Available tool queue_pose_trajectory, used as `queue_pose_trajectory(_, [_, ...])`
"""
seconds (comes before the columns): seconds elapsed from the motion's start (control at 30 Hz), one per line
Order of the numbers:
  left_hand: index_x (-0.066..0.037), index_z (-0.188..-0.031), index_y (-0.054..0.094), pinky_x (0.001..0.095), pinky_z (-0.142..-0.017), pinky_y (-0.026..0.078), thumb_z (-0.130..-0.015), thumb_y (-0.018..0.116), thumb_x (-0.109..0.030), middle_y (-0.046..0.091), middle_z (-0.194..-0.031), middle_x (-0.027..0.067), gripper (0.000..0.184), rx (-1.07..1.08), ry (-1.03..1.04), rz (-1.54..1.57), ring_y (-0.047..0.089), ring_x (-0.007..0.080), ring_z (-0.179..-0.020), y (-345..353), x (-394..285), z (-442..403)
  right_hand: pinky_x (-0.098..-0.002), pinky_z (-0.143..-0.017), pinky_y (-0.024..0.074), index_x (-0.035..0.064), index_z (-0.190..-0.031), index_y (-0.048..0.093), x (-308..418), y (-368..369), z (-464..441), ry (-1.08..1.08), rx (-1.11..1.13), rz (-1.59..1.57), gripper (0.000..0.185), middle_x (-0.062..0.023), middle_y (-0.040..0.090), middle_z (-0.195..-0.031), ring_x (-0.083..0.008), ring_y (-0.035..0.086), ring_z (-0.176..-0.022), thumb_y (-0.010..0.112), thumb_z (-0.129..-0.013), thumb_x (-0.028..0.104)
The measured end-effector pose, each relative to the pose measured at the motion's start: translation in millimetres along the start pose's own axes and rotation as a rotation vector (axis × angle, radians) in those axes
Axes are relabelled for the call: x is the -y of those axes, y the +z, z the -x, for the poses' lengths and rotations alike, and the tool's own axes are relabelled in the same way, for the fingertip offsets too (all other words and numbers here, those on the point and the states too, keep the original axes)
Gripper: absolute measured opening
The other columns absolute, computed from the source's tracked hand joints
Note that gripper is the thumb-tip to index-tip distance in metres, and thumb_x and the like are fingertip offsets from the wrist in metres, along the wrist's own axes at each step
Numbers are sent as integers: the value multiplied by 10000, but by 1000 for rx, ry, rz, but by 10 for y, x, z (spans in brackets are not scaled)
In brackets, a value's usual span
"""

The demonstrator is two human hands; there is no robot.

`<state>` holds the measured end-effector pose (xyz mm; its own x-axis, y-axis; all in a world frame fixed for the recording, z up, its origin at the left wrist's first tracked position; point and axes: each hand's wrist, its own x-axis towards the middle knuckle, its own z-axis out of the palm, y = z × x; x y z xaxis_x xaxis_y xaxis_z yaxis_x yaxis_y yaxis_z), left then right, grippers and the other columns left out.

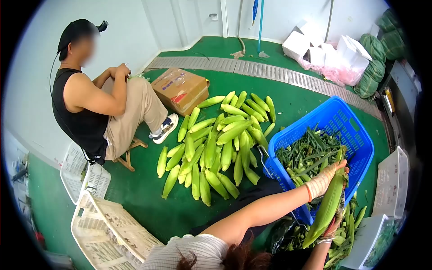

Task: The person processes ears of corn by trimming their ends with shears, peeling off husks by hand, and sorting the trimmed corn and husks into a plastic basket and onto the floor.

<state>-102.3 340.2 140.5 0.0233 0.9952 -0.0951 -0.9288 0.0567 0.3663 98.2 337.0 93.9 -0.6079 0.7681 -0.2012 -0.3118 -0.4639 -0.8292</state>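
Observation:
My left hand (pixel 325 178), in a pale glove, is closed around the upper end of a green ear of corn (pixel 327 208) over the near side of a blue basket (pixel 360 135). Lower down, my right hand (pixel 335 228), partly hidden behind the ear, holds the same ear from its right side. Cut green leaves and trimmings (pixel 306 150) lie inside the basket. A large heap of green ears of corn (pixel 216 153) rests on the green floor left of the basket.
A co-worker (pixel 85 94) sits at the left beside a cardboard box (pixel 180 90). White crates (pixel 108 229) stand at lower left, others (pixel 391 184) at right. More husks (pixel 348 238) lie near my right hand. White boxes (pixel 297 45) and green sacks (pixel 371 72) are at the back right.

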Motion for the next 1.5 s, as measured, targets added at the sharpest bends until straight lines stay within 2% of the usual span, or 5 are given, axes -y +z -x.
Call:
queue_pose_trajectory(0.23, [-173, -977, 592, 343, -582, 524, -771, 729, -496, 624, -825, 12, 407, 45, 231, 41, 596, 146, -669, 5, -328, 83, -340, -806, 503, 38, -1119, 574, 287, 273, -303, -194, -105, 308, 393, -39, 606, -953, -185, 602, -875, 651, -812, 271])
queue_pose_trajectory(0.33, [-176, -1014, 588, 368, -581, 517, -819, 682, -494, 608, -876, 21, 384, -100, 280, -226, 592, 186, -665, -316, -547, -7, -416, -817, 497, 42, -1206, 525, 634, 485, -574, -229, -660, 1447, 517, -232, 635, -1085, -356, 631, -940, 686, -761, 250])
queue_pose_trajectory(0.73, [-41, -1141, 542, 339, -725, 535, -694, 803, -498, 604, -952, 62, 690, -13, 33, -447, 614, 183, -815, -10, -438, 222, -340, -776, 471, -4, -1110, 486, 3, 692, 144, -147, -141, 966, 658, -106, 591, -936, -188, 553, -848, 830, -642, 307])
queue_pose_trajectory(1.0, [-40, -1090, 570, 289, -710, 495, -684, 696, -9, 582, -895, 19, 426, -63, 149, -1126, 570, 129, -807, -168, -291, 282, -376, -808, 470, 7, -1088, 443, 55, 627, 463, -25, 23, 1204, 665, -119, 574, -911, -239, 585, -873, 798, -688, 403])
queue_pose_trajectory(1.5, [9, -1208, 489, 368, -832, 494, -685, 734, -176, 639, -991, 203, 607, 150, 24, -1729, 631, 326, -916, -359, -137, 315, -295, -838, 454, 21, -1205, 462, 299, 252, 24, 56, 223, 930, 645, -46, 569, -973, -132, 545, -903, 806, -727, 287])
